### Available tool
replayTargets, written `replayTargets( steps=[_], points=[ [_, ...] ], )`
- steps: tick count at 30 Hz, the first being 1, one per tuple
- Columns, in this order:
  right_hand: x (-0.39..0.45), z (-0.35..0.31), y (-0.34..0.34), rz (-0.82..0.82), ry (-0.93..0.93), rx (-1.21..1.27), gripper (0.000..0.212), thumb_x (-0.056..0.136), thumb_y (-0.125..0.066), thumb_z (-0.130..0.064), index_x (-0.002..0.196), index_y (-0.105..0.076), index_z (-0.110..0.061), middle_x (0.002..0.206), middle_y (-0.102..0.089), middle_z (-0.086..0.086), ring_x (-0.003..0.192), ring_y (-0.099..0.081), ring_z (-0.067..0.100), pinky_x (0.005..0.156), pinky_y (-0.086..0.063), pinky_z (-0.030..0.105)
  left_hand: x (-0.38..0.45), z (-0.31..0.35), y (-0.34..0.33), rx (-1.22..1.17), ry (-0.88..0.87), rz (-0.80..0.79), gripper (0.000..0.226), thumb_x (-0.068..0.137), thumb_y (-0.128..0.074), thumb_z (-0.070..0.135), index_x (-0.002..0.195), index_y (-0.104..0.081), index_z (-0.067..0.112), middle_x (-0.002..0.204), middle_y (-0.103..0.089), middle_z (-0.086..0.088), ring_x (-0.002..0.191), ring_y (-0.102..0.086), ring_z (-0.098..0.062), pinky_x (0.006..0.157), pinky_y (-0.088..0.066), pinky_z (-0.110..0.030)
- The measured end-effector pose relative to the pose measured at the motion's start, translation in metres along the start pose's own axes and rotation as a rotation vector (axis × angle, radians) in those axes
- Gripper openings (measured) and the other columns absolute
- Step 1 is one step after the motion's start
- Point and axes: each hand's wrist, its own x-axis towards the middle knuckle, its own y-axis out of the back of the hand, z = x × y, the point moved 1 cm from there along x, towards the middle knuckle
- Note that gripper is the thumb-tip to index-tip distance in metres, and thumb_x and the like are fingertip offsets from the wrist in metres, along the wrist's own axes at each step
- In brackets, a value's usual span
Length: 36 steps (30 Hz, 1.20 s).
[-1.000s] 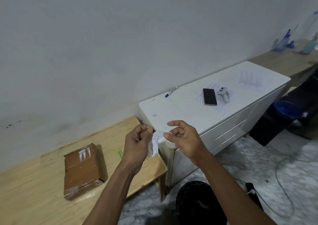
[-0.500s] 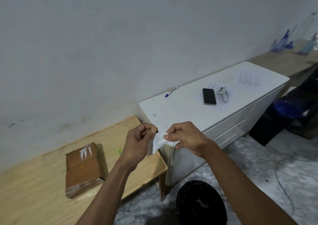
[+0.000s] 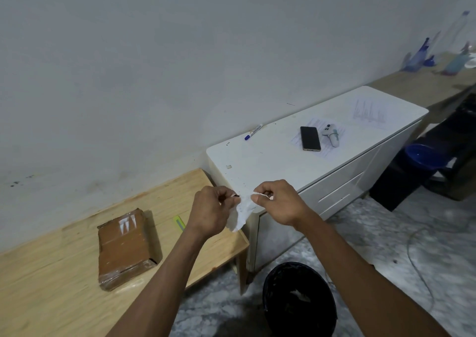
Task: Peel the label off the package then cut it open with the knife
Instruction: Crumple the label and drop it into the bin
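A brown package (image 3: 125, 249) wrapped in clear tape lies flat on the wooden table (image 3: 51, 280), left of my arms. My left hand (image 3: 211, 211) and my right hand (image 3: 278, 201) are raised over the table's right end, both pinching a crumpled white label (image 3: 242, 211) that hangs between them. A small dark bit sticks out of my left fingers. A yellow-green knife handle (image 3: 179, 222) lies on the table beside my left wrist, partly hidden by it.
A black waste bin (image 3: 298, 300) stands on the floor below my hands. To the right is a white cabinet (image 3: 334, 187) carrying a phone (image 3: 310, 138), a pen (image 3: 253, 131), papers and a small white device (image 3: 332, 135). A blue basin (image 3: 425, 156) sits farther right.
My hands have drawn slightly apart and the crumpled label is stretched a little more between them. The package has not moved.
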Motion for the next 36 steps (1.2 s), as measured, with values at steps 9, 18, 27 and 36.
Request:
replayTargets(
  steps=[9,18,27,36],
  points=[
    [-0.047,0.085,0.055,0.661,-0.427,0.542,0.011,0.088,-0.070,-0.020,0.092,-0.072,-0.010,0.084,-0.068,0.010,0.070,-0.058,0.019,0.059,-0.050,0.030,0.008,-0.032,0.022,-0.554,0.315,0.296,0.012,0.090,-0.073,0.015,0.079,-0.077,0.017,0.086,-0.077,0.000,0.075,-0.065,-0.012,0.073,-0.051,-0.030],
    [-0.096,0.159,0.013,0.773,-0.676,0.359,0.016,0.085,-0.071,-0.032,0.094,-0.077,-0.020,0.090,-0.075,-0.001,0.089,-0.068,0.020,0.087,-0.056,0.041,0.000,-0.030,-0.107,-0.393,0.403,0.006,0.005,0.085,-0.078,0.017,0.083,-0.080,0.013,0.070,-0.071,0.001,0.059,-0.056,-0.009,0.059,-0.046,-0.022],
    [-0.134,0.264,-0.049,0.768,-0.987,0.193,0.016,0.086,-0.067,-0.025,0.073,-0.073,-0.020,0.072,-0.071,0.004,0.068,-0.067,0.024,0.068,-0.056,0.035,-0.020,-0.090,-0.255,0.094,0.278,-0.385,0.013,0.086,-0.073,0.021,0.089,-0.079,0.009,0.086,-0.077,-0.008,0.085,-0.072,-0.027,0.078,-0.053,-0.029],
    [-0.120,0.376,-0.108,0.719,-1.184,0.053,0.021,0.091,-0.057,-0.023,0.085,-0.070,-0.007,0.091,-0.057,0.015,0.077,-0.059,0.032,0.063,-0.052,0.039,-0.023,-0.168,-0.379,0.227,0.231,-0.560,0.017,0.091,-0.065,0.016,0.101,-0.076,0.009,0.098,-0.076,-0.009,0.097,-0.070,-0.023,0.077,-0.038,-0.015]
  ],
)
